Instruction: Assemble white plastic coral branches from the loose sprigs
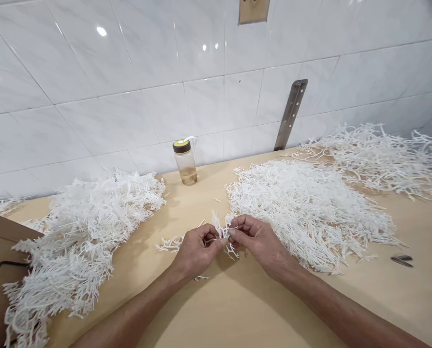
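Near the middle of the table, my left hand (197, 249) pinches a white branched piece (222, 232) between thumb and fingers. My right hand (257, 239) meets it from the right, its thumb and forefinger closed on the same piece. The fingertips of both hands are almost touching. Fine white sprigs stick up and down from between them. Just left of the fingers, a loose white branch (170, 244) lies on the wooden table (216, 311). A large heap of white sprigs (295, 208) lies beyond and beside my right hand.
Another white heap (92, 222) covers the left side, by a brown box (5, 270). Coarser white branches (382, 157) lie back right. A bottle (187, 166) stands near the tiled wall, and a metal strip (291, 115) leans there. Small dark snips (402, 261) lie right.
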`<state>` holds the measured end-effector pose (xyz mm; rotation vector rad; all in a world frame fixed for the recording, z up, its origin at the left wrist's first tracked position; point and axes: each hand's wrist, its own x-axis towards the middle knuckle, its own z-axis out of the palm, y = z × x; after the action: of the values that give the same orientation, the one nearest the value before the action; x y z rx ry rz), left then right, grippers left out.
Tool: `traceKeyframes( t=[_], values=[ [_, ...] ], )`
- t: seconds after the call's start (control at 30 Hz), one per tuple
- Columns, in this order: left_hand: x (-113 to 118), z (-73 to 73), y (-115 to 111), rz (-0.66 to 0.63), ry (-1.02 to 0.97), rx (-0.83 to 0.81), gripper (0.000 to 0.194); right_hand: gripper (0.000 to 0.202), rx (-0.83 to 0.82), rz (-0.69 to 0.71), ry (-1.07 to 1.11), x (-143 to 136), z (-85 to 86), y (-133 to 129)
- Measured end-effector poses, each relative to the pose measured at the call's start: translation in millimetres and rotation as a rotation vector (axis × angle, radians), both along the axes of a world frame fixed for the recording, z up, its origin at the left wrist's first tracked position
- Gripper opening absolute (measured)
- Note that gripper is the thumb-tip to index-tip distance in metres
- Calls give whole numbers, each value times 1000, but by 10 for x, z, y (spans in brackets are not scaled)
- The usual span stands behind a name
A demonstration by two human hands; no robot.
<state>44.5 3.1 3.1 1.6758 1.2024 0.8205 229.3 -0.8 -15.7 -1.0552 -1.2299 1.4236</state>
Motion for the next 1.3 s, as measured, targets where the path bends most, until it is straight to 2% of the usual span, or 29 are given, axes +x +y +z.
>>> traceKeyframes(
  t=[0.17,0.37,0.5,0.67,0.87,1.1,1.3],
  values=[
    [-19,-42,41,52,-89,-62,31,30,11,-23,-32,-4,-30,22],
    [-9,-6,38,104,-249,-141,36,30,2,-40,-57,-15,-4,8],
    [-10,9,43,79,-216,-176,41,28,34,-48,-64,-13,-5,15],
    [-25,0,56,51,-123,-108,48,27,59,-52,-84,-9,-18,28],
    [-9,12,33,121,-94,-71,55,28,58,-35,-105,-35,-59,16],
    [-5,-8,39,74,-134,-83,39,26,43,-61,-167,-56,-58,-12],
    [-1,-18,38,149,-92,-62,31,25,54,-54,-179,-49,-22,-14]
  ],
)
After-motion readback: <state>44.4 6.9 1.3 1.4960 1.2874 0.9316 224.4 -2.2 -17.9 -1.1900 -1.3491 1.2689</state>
